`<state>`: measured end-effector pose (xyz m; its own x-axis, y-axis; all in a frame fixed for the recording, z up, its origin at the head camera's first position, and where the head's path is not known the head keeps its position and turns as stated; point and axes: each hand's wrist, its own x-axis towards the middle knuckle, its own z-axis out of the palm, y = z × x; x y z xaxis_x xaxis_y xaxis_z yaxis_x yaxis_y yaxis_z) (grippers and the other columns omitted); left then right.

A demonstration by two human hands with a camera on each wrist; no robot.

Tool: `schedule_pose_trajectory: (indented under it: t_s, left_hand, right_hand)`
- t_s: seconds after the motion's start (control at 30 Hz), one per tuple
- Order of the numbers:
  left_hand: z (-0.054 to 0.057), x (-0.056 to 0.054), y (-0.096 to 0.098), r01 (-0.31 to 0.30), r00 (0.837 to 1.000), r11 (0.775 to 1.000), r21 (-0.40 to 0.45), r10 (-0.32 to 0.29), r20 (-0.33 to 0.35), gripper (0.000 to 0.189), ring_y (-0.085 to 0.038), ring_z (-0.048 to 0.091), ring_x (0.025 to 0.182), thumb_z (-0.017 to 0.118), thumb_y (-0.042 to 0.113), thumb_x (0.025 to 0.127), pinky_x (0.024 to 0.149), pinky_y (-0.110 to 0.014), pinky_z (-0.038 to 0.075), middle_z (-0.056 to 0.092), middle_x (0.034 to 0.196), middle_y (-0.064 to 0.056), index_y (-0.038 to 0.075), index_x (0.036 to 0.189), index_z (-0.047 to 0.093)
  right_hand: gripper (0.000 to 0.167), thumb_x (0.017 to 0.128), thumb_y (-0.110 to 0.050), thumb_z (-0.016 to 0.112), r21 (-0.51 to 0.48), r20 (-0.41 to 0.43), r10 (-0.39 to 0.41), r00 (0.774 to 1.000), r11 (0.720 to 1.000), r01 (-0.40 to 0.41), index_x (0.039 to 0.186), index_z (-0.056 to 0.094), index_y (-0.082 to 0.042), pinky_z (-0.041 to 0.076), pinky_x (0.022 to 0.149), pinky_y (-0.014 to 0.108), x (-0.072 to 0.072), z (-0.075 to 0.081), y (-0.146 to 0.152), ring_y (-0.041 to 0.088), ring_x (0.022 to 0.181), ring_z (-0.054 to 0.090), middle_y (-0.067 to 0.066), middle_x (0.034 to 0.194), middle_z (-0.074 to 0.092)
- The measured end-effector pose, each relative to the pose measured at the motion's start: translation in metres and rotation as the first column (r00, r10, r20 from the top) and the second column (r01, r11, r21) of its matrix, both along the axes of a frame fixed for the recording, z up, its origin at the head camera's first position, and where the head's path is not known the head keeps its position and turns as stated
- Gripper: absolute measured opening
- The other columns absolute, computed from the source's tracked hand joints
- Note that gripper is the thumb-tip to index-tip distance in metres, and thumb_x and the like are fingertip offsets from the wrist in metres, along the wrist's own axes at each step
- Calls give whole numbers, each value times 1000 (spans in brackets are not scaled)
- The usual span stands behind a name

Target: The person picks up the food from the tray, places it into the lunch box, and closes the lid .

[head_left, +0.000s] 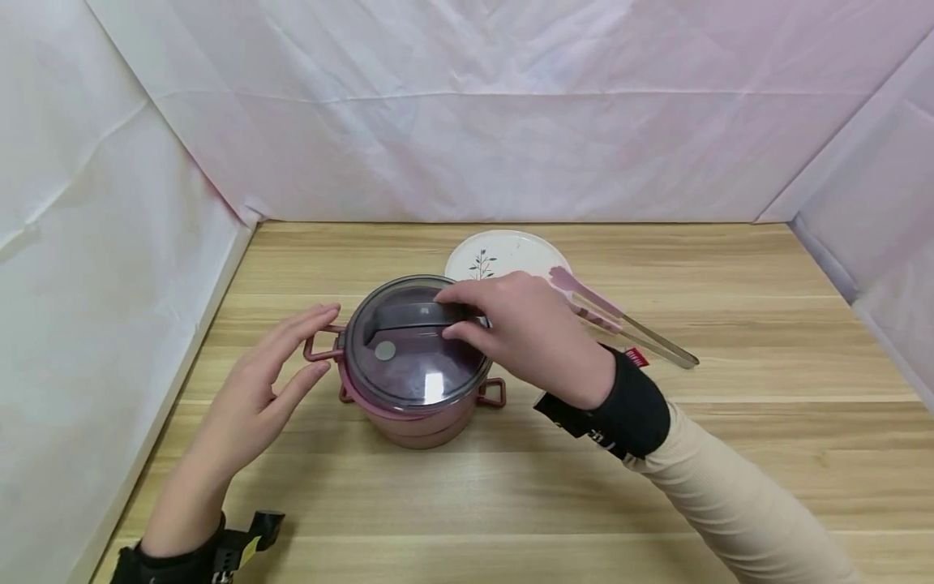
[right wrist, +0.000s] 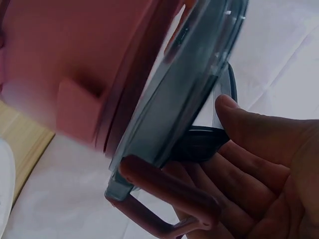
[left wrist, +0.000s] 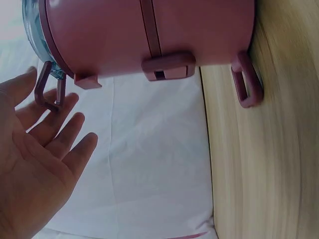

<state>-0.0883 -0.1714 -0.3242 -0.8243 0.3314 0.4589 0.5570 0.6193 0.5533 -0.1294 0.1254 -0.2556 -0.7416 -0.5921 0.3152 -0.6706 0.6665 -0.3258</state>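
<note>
A pink two-tier pot (head_left: 423, 426) stands on the table, left of middle. Its see-through grey lid (head_left: 409, 373) carries a dark arched handle (head_left: 409, 315); in the right wrist view the lid sits askew, with a gap along part of the rim. My right hand (head_left: 521, 332) pinches that handle near its right end, thumb on one side and fingers on the other. Beside the lid's left pink loop clip (head_left: 321, 355), my left hand (head_left: 255, 397) is spread, thumb and fingers apart, fingers behind the loop (left wrist: 48, 89) in the left wrist view.
Behind the pot lies a white plate (head_left: 503, 247) with a leaf print. Pink-ended tongs (head_left: 649, 339) with metal arms rest right of it, partly behind my right hand. A further pink loop (head_left: 492, 393) juts from the pot's lower right. White cloth walls (head_left: 467, 154) border the table.
</note>
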Motion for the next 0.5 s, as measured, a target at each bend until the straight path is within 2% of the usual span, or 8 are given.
schedule_pose_trajectory:
  t_s: [0.2,0.37,0.5]
  left_hand:
    - [-2,-1,-3,-15,1000,999,-29,15,-17,51,4,49,127,69,-1,89,107,-5,31,63,134,-7,14,137,60]
    - [-5,-3,-4,-36,999,998,-46,34,-38,49,2,55,109,73,-2,86,98,-4,35,65,129,-7,11,132,64]
    - [-5,-3,-5,-46,998,998,-48,44,-39,49,2,55,113,73,0,87,98,-4,35,66,128,-5,13,133,65]
  right_hand:
    - [29,89,-26,76,4,-18,8,1000,1000,-7,115,73,-13,57,80,33,4,-3,-7,14,90,72,1,104,77]
    - [33,90,-28,75,-35,-43,43,998,998,-44,118,72,-12,58,82,32,4,-8,-4,13,93,72,2,107,77]
    - [45,87,-30,78,-54,-78,35,996,998,-39,125,68,-9,56,85,33,5,-10,14,16,96,69,6,115,74]
